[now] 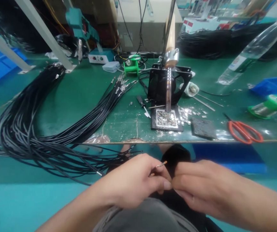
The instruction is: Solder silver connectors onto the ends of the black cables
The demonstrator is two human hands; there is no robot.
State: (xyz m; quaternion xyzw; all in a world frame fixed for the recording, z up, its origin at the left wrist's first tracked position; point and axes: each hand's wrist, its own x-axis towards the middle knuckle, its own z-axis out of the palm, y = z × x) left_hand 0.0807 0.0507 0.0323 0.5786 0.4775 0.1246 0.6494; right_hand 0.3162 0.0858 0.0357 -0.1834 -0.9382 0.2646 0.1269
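Two hands, both mine, meet low in front of my lap, below the bench edge, fingertips touching. My left hand (150, 177) is nearly closed, fingers curled, thumb against forefinger, with a wire end (162, 164) caught in the grip. It's short and thin, pale and metallic along its length, orange-copper at the very tip; probably a stripped cable end, but blur hides the detail. It pokes out above my left forefinger, slanting up toward my right hand (198, 183). A second small coppery spot shows lower, between the same fingers. My right hand is folded tight, knuckles up, pressed against the left fingertips; can't tell what, if anything, it pinches.

Black cables (15, 129), a thick looped bundle, lie left of me: part on the green bench (126, 127) with metal-tipped ends bunched, part hanging over the edge, reaching close behind my left wrist.

Ahead of my hands, on the bench: soldering iron (168, 87) pointing down over a small tray (157, 120) of metal bits, black fan (161, 84) behind, grey pad (203, 128) to the right, then orange-handled cutters (232, 130) near the edge.
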